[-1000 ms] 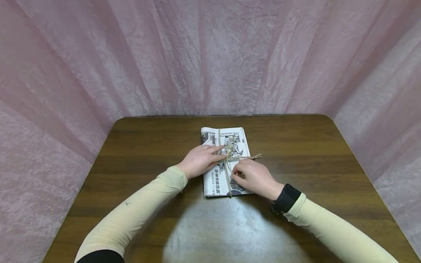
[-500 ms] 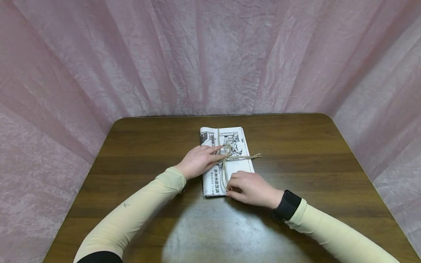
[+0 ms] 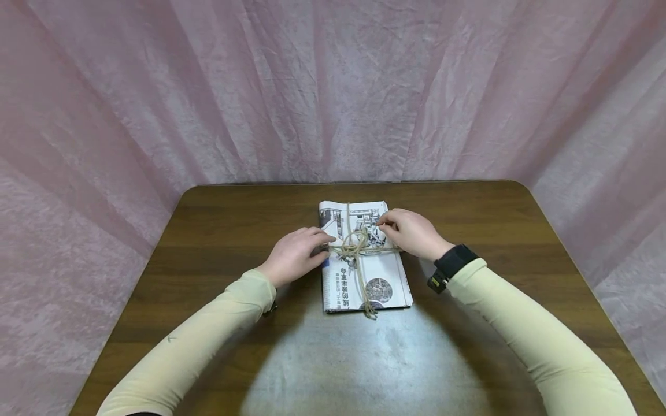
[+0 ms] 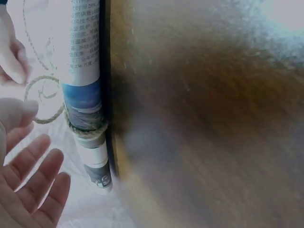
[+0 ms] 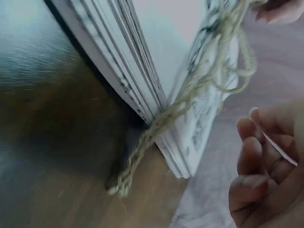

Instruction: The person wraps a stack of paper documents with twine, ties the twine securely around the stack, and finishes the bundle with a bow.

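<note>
A bundle of folded newspapers (image 3: 385, 271) lies on the table, tied crosswise with twine (image 3: 359, 277). Loops and a knot sit on its top, in the middle. One frayed twine end hangs past the right edge, as the right wrist view shows; another reaches over the near edge. At the bundle's left edge is my left hand (image 3: 296, 254), its fingers spread and relaxed beside a twine loop (image 4: 31, 90). Over the far right part hovers my right hand (image 3: 413, 232), with loosely curled fingers (image 5: 249, 190) and nothing visible between them.
The bundle stands on a brown wooden table (image 3: 234, 231) with rounded far corners. Pink curtains (image 3: 333, 104) hang behind the table and at both sides. A black band (image 3: 454, 261) is strapped round the right wrist.
My right hand has let go of the twine at the near edge and moved to the far right. My left hand has drawn back leftward from the knot, uncovering the loops.
</note>
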Demonstrator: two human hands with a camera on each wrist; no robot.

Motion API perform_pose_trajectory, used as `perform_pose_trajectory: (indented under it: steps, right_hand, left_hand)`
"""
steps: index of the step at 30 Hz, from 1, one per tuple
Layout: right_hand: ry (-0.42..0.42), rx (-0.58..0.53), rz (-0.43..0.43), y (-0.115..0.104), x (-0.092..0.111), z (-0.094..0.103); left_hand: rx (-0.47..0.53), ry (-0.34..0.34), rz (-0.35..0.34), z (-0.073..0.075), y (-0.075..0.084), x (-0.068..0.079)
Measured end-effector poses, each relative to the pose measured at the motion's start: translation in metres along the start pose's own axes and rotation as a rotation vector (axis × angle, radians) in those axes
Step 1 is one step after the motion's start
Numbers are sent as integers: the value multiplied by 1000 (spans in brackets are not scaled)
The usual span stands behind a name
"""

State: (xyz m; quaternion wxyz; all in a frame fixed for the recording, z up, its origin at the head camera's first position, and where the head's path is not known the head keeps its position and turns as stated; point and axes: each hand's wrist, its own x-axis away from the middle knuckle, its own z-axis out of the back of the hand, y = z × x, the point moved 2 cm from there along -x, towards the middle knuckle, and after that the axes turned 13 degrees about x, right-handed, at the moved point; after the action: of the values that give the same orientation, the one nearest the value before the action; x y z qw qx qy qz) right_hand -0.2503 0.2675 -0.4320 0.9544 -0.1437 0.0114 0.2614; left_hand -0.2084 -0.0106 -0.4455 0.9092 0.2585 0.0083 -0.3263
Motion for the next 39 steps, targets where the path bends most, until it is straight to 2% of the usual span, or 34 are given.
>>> perform_pose_trajectory:
  steps: [3, 7, 15, 20, 26, 35, 39]
  right_hand:
    - [-67, 31, 19, 0, -15, -11]
    - [-91, 59, 56, 0, -26, -22]
    - [-57, 48, 68, 2, -31, -27]
    - [-56, 28, 41, 3, -29, -24]
    - [-84, -2, -9, 11, -27, -22]
    - [-108, -76, -107, 30, -20, -21]
    - [-115, -116, -162, 40, -17, -22]
  left_hand:
    - [-9, 6, 55, -2, -1, 2]
    - [-3, 23, 89, -4, -1, 3]
    - [19, 45, 58, -7, 2, 7]
    - [39, 74, 45, -10, 6, 14]
    - [155, 80, 85, -14, 11, 25]
    - [386, 77, 202, -18, 13, 39]
    - [455, 75, 252, -18, 12, 42]
